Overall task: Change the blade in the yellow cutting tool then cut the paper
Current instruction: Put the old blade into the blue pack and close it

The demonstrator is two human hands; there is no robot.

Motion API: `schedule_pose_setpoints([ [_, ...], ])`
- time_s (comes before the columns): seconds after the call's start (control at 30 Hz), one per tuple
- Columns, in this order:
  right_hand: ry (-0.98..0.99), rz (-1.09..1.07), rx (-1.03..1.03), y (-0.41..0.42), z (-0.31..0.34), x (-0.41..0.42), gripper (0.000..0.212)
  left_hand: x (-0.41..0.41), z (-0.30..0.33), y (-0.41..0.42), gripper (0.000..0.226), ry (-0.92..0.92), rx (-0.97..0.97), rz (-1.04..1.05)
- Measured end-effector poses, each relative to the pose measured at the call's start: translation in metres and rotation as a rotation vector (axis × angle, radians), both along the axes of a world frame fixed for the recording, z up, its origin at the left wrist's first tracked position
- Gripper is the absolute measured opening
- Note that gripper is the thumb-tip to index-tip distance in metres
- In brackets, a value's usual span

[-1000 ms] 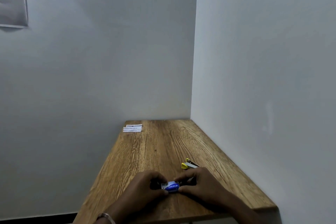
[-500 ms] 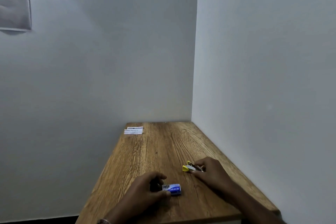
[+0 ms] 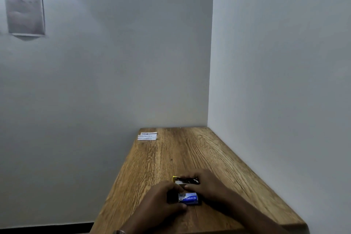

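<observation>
cutting tool (image 3: 185, 180) behind blade box (image 3: 188, 198), paper (image 3: 147, 136) at table's (image 3: 199, 150) far-left corner

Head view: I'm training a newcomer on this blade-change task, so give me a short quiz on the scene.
1. True or false: the paper slip lies at the table's far left corner.
2. Which hand touches the blue blade box? A left hand B right hand C neither
3. Fill in: the yellow cutting tool lies ___ the box, seen from the person.

Key: 1 true; 2 A; 3 beyond
</observation>
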State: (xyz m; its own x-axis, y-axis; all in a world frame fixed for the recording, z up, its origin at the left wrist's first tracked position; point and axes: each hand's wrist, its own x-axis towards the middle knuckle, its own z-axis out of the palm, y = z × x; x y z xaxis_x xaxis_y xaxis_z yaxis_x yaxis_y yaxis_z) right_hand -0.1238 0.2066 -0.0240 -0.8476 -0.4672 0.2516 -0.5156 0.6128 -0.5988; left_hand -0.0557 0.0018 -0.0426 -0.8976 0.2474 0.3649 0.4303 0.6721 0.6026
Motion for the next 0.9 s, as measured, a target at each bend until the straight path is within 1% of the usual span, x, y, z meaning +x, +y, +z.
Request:
schedule_pose_setpoints([
  [0.1,0.002,-0.034,-0.053,0.005,0.000,0.006,0.048,0.000,-0.001,0.000,0.045,-0.008,-0.005,0.005],
  [0.13,0.017,-0.069,-0.107,0.008,-0.001,0.009,0.045,0.000,-0.001,-0.001,0.047,-0.012,-0.009,0.005],
  [0.2,0.052,-0.135,-0.246,0.015,-0.001,0.017,0.030,-0.001,-0.001,-0.001,0.049,-0.024,-0.015,0.001],
  [0.23,0.068,-0.142,-0.279,0.020,-0.001,0.020,0.025,-0.001,-0.001,-0.001,0.050,-0.027,-0.016,0.001],
  [0.27,0.077,-0.123,-0.263,0.025,-0.002,0.023,0.022,-0.001,0.000,-0.001,0.050,-0.025,-0.016,0.003],
  [0.37,0.042,0.043,-0.105,0.033,-0.005,0.036,0.032,-0.002,-0.001,-0.002,0.042,0.000,-0.015,-0.002],
  [0.43,0.091,0.080,-0.017,0.032,-0.009,0.040,0.034,-0.002,-0.001,-0.001,0.035,0.014,-0.035,-0.013],
  [0.57,0.098,0.066,-0.066,0.030,-0.005,0.038,0.032,-0.005,0.002,0.002,0.028,0.045,-0.047,-0.030],
  [0.77,0.169,-0.058,-0.140,0.019,0.005,0.021,0.032,-0.017,0.021,0.006,0.024,0.194,-0.105,0.066],
  [0.9,0.207,-0.103,-0.083,0.013,-0.004,0.010,0.035,-0.026,0.020,0.010,0.021,0.205,-0.097,0.121],
])
